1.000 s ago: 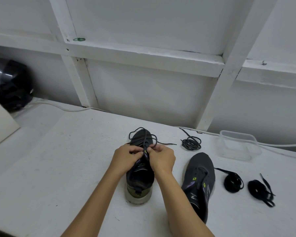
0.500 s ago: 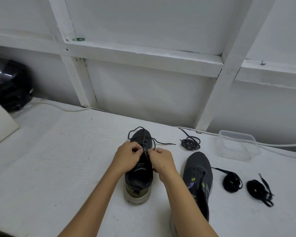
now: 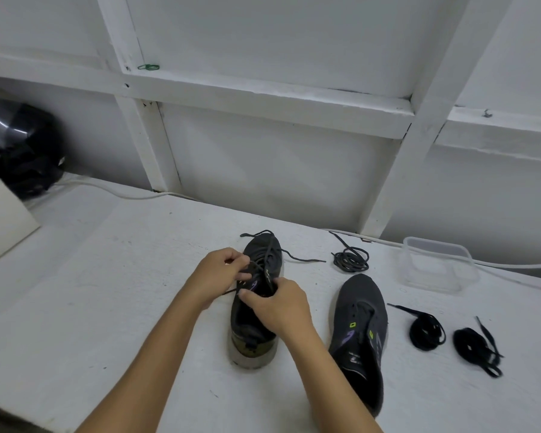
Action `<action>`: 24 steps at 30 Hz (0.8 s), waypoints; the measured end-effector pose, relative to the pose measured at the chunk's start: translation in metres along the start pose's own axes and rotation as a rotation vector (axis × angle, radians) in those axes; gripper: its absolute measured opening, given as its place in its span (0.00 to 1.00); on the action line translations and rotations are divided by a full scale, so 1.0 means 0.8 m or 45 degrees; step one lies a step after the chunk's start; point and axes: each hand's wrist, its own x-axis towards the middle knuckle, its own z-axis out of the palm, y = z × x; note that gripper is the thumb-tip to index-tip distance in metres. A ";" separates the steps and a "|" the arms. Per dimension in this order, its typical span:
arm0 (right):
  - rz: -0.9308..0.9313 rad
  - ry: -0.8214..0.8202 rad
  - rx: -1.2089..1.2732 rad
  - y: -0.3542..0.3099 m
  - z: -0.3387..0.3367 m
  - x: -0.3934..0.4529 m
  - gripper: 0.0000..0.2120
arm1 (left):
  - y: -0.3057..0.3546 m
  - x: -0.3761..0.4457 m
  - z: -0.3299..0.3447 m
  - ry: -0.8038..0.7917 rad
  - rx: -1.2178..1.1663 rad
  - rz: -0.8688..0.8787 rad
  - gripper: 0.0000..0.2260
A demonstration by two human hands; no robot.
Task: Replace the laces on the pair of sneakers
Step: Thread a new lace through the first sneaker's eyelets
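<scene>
White bench (image 3: pixel 91 307) against a white framed wall. Left hand (image 3: pixel 219 275) pinches the lace (image 3: pixel 264 250) on the shoe's left side; right hand (image 3: pixel 278 304) grips the tongue area at the collar. Both sit directly over the worked sneaker (image 3: pixel 256 307), left slightly further toward the toe. Its long axis runs straight away from the person: heel near, toe toward the wall. Second sneaker (image 3: pixel 361 335) lies just right, roughly parallel, eyelets apparently unlaced. Three lace coils (image 3: pixel 350 260) lie further right.
</scene>
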 end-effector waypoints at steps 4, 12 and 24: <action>0.033 0.045 -0.124 -0.009 0.007 0.006 0.17 | 0.011 0.000 -0.003 0.081 0.315 0.164 0.06; 0.097 -0.096 -0.095 0.003 0.001 0.015 0.16 | 0.003 -0.013 -0.013 0.149 -0.267 0.087 0.09; -0.019 -0.069 -0.112 0.002 0.004 0.019 0.12 | 0.016 -0.025 -0.058 0.135 0.022 0.102 0.13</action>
